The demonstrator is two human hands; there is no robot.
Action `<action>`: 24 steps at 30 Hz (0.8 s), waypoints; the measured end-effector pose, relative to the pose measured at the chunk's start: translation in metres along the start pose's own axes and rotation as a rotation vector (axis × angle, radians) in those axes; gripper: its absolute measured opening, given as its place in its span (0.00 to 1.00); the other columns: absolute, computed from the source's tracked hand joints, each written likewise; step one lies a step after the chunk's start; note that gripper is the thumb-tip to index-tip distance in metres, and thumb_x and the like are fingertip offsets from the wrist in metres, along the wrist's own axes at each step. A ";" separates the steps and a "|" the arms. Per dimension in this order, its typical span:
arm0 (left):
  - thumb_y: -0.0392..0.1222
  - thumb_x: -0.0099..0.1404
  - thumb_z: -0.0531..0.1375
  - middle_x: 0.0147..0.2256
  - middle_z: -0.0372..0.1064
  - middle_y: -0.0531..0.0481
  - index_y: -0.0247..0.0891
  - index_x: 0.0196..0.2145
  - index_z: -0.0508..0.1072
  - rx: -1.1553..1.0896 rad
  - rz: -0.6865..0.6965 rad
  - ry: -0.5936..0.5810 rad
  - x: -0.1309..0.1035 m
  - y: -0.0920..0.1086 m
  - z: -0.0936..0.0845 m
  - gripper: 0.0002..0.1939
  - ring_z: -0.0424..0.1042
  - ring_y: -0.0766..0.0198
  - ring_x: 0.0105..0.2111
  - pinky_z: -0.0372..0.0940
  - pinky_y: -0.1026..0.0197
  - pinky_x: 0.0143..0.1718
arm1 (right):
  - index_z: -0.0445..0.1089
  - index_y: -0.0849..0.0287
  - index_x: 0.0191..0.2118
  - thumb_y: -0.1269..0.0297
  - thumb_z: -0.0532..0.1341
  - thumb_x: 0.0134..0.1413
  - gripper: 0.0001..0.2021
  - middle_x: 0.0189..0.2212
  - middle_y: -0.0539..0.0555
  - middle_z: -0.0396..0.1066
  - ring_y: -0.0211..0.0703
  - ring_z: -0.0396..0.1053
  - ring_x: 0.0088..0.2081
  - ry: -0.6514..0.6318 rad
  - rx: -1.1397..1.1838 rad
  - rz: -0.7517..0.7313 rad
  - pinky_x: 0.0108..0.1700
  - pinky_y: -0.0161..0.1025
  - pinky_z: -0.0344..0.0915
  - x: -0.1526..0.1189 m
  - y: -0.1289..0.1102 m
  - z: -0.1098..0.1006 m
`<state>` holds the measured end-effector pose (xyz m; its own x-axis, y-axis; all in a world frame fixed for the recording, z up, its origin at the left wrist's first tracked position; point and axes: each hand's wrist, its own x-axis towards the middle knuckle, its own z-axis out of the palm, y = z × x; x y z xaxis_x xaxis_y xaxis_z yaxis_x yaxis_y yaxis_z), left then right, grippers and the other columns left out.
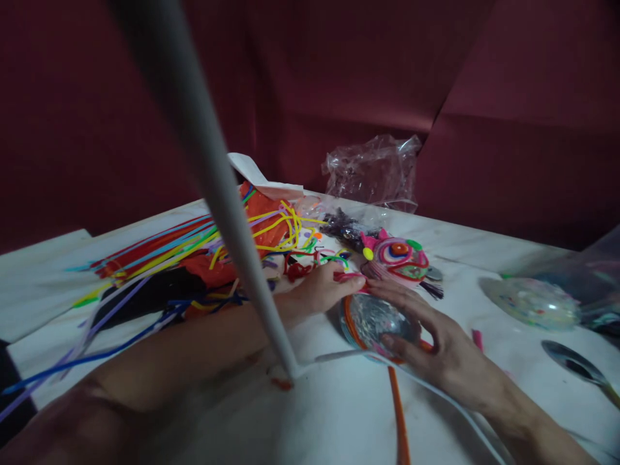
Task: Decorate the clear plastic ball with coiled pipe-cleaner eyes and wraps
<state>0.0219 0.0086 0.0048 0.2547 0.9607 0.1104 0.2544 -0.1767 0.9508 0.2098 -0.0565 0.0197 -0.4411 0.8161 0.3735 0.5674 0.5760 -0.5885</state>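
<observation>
A clear, shiny rounded container [380, 320] rests on the white table, with an orange strip round its left side and another orange strip [399, 413] trailing toward me. My right hand [438, 336] spans the container from the right, its thumb on the near part and its fingers over the far rim. With my left hand [327, 289] I pinch a pink-red strip [352, 278] at the container's far left edge. Just behind my hands lies a pink yarn-covered decorated piece [398, 257] with a red, blue and white round eye and dark tassels.
A grey pole [220, 194] crosses the view, with a white cable [436, 391] beside it. Colourful pipe cleaners [165, 242] spread at left. A crumpled clear bag [372, 171] stands behind. At right are a glittery clear dome [537, 302] and scissors-like or spoon-like metal [569, 361].
</observation>
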 end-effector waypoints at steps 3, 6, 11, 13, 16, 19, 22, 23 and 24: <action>0.40 0.54 0.61 0.32 0.72 0.48 0.32 0.37 0.71 -0.074 0.043 -0.048 0.000 -0.002 0.007 0.12 0.70 0.63 0.33 0.64 0.64 0.33 | 0.63 0.50 0.58 0.64 0.59 0.55 0.23 0.61 0.55 0.57 0.53 0.49 0.62 -0.006 0.009 0.019 0.60 0.54 0.51 -0.007 -0.002 -0.001; 0.37 0.53 0.62 0.34 0.71 0.48 0.32 0.39 0.70 -0.112 0.077 -0.028 -0.006 0.004 0.008 0.14 0.71 0.63 0.34 0.65 0.64 0.34 | 0.53 0.47 0.63 0.62 0.61 0.55 0.30 0.64 0.52 0.48 0.51 0.45 0.64 0.069 0.069 0.041 0.61 0.50 0.50 -0.015 -0.003 0.003; 0.33 0.54 0.60 0.35 0.71 0.48 0.33 0.39 0.70 -0.129 0.153 -0.064 -0.018 0.016 0.006 0.13 0.70 0.64 0.33 0.65 0.64 0.35 | 0.49 0.46 0.64 0.60 0.62 0.55 0.33 0.65 0.51 0.46 0.50 0.44 0.64 0.104 0.168 0.076 0.62 0.47 0.50 -0.020 -0.004 0.007; 0.33 0.54 0.60 0.37 0.71 0.47 0.33 0.40 0.69 -0.122 0.184 -0.064 -0.021 0.017 0.006 0.14 0.70 0.63 0.36 0.65 0.63 0.38 | 0.56 0.48 0.60 0.59 0.63 0.54 0.29 0.65 0.53 0.47 0.51 0.43 0.64 0.088 0.157 0.068 0.62 0.50 0.47 -0.019 -0.004 0.005; 0.34 0.56 0.59 0.43 0.69 0.44 0.34 0.45 0.66 -0.095 0.203 -0.014 -0.026 0.013 0.010 0.17 0.69 0.61 0.40 0.65 0.60 0.42 | 0.60 0.52 0.58 0.56 0.62 0.54 0.26 0.64 0.57 0.48 0.54 0.44 0.64 0.072 0.158 0.094 0.63 0.53 0.45 -0.017 -0.005 0.003; 0.36 0.57 0.57 0.42 0.69 0.44 0.34 0.44 0.66 -0.030 0.193 0.020 -0.032 0.012 0.012 0.15 0.69 0.60 0.40 0.63 0.57 0.43 | 0.61 0.53 0.57 0.53 0.60 0.56 0.25 0.65 0.58 0.47 0.55 0.44 0.64 0.072 0.224 0.112 0.62 0.55 0.45 -0.016 -0.004 0.004; 0.37 0.56 0.57 0.38 0.69 0.46 0.34 0.41 0.66 0.027 0.190 -0.003 -0.038 0.014 0.013 0.13 0.69 0.60 0.37 0.64 0.58 0.40 | 0.62 0.52 0.55 0.53 0.57 0.59 0.20 0.63 0.58 0.51 0.54 0.49 0.62 0.101 0.312 0.139 0.61 0.53 0.49 -0.017 -0.003 0.008; 0.37 0.56 0.57 0.38 0.69 0.46 0.34 0.41 0.65 0.039 0.201 -0.008 -0.039 0.015 0.013 0.13 0.69 0.61 0.37 0.63 0.59 0.39 | 0.63 0.51 0.55 0.54 0.57 0.59 0.19 0.63 0.58 0.52 0.54 0.50 0.62 0.114 0.329 0.151 0.60 0.52 0.52 -0.017 -0.004 0.010; 0.38 0.56 0.56 0.37 0.69 0.46 0.34 0.41 0.65 0.052 0.214 -0.010 -0.041 0.015 0.013 0.13 0.68 0.61 0.36 0.63 0.59 0.38 | 0.63 0.51 0.54 0.54 0.57 0.60 0.18 0.62 0.57 0.53 0.53 0.51 0.62 0.123 0.330 0.165 0.60 0.51 0.53 -0.017 -0.004 0.011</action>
<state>0.0278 -0.0363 0.0110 0.3172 0.8981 0.3047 0.2418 -0.3872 0.8897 0.2075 -0.0733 0.0079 -0.2647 0.9077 0.3257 0.3604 0.4064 -0.8396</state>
